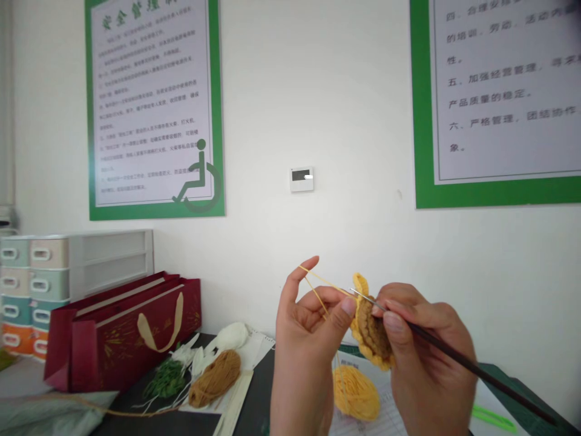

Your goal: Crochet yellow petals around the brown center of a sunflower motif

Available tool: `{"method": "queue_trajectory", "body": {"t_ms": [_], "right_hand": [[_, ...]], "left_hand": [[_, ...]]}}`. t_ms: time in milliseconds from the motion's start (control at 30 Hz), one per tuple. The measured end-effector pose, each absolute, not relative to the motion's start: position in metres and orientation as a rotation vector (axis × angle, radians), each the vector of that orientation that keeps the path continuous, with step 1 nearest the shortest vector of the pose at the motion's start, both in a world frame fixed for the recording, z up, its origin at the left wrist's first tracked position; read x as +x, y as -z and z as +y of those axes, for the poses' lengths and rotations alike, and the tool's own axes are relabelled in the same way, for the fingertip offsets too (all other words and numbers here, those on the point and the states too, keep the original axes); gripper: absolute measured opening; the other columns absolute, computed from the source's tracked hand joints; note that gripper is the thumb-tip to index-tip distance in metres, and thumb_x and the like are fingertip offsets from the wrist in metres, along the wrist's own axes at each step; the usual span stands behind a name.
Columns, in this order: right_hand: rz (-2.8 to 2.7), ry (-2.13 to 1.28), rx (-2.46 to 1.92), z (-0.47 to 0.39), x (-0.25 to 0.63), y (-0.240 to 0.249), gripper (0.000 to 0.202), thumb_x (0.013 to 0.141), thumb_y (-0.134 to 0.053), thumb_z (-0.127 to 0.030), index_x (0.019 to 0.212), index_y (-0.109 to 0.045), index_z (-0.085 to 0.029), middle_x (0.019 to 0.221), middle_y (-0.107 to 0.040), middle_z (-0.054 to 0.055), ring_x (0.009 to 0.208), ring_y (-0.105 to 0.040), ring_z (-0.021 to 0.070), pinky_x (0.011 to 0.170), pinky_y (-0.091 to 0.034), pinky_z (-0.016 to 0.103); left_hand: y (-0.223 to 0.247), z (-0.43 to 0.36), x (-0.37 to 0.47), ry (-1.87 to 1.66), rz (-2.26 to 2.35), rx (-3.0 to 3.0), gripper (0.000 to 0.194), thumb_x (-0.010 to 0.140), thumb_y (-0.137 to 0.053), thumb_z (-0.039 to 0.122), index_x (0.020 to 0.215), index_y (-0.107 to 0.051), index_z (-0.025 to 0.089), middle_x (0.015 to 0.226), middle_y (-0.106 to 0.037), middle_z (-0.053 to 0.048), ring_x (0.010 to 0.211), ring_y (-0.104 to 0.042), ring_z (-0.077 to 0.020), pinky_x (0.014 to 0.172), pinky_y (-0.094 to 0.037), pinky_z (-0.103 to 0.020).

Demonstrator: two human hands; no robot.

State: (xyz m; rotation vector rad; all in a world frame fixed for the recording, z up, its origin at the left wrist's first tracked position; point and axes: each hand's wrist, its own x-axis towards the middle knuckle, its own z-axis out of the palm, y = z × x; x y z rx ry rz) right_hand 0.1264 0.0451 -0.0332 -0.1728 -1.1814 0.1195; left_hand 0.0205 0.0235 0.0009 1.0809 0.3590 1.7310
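Where two hands meet above the table (252, 402), I see a crocheted piece (373, 330), its ribbed brown middle edged in scalloped yellow. The left hand's (308, 330) fingers pinch its rim, one raised under taut yellow yarn (327, 281); the right hand's (429, 342) grip a dark-handled hook (481, 372). They hide its right side, and whether the hook's tip sits in a stitch, I can't tell.

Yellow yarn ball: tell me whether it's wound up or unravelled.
Wound up: the yellow yarn ball shows layered strands in a compact, rounded bundle over the printed sheet.
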Motion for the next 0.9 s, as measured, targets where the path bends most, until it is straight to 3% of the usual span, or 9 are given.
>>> {"method": "queue_trajectory", "body": {"t_ms": [333, 567, 900], "right_hand": [[-1.224, -0.249, -0.134, 0.047, 0.137, 0.034, 0.012, 0.094, -0.066, -0.013, 0.093, -0.068, -0.025, 0.091, -0.068, 0.002, 0.089, -0.064, 0.0146, 0.064, -0.054, 0.023], [-1.260, -0.237, -0.145, 0.047, 0.139, 0.033, 0.010, 0.093, -0.068, -0.014, 0.094, -0.071, -0.024, 0.094, -0.069, 0.003, 0.093, -0.065, 0.0153, 0.072, -0.057, 0.025], [-1.130, -0.516, -0.084, 0.046, 0.132, 0.031, 0.005, 0.094, -0.071, -0.027, 0.089, -0.071, -0.026, 0.084, -0.066, 0.001, 0.078, -0.064, 0.0138, 0.063, -0.055, 0.024]], "left_hand": [[-0.004, 0.017, 0.018, -1.716, 0.366, 1.165, 0.081, 0.072, -0.087, 0.008, 0.143, -0.050, 0.019, 0.073, -0.074, 0.001, 0.066, -0.064, -0.0105, 0.069, -0.051, -0.022], [-0.005, 0.014, 0.019, -1.707, 0.347, 1.151, 0.079, 0.072, -0.087, 0.007, 0.142, -0.052, 0.019, 0.072, -0.072, 0.002, 0.063, -0.062, -0.0099, 0.067, -0.053, -0.022], [-0.004, 0.012, 0.018, -1.659, 0.311, 1.147, 0.078, 0.072, -0.088, 0.006, 0.141, -0.053, 0.020, 0.072, -0.071, 0.002, 0.066, -0.062, -0.0100, 0.068, -0.054, -0.022]]}}
